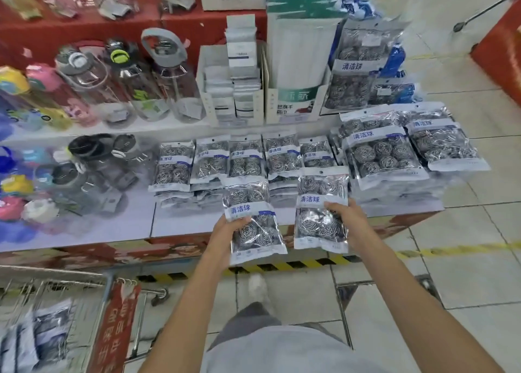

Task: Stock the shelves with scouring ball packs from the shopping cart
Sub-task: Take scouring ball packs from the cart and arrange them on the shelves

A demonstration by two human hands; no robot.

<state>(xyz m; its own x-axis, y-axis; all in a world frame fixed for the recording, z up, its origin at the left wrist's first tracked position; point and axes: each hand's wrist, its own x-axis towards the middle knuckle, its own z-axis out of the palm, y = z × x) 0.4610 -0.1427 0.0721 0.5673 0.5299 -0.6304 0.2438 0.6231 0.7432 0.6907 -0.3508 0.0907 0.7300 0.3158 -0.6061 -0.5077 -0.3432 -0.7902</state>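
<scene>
My left hand (225, 233) grips a scouring ball pack (255, 223) by its left edge, above the front edge of the low white shelf (135, 220). My right hand (348, 217) grips a second scouring ball pack (320, 212) by its right edge, beside the first. Behind them, several small packs (245, 158) lie in a row of stacks on the shelf, and larger packs (386, 152) are piled at its right end. One large pack (358, 70) stands upright on the tier above. The shopping cart (64, 310) at the lower left holds more packs (39, 336).
Clear drinking bottles (112, 73) fill the left of both tiers. Cardboard display boxes (234, 90) and a towel box (298, 62) stand on the upper tier. A black-and-yellow strip (282, 267) runs along the shelf base on the tiled floor (465, 274). My shoe (258, 286) is below the packs.
</scene>
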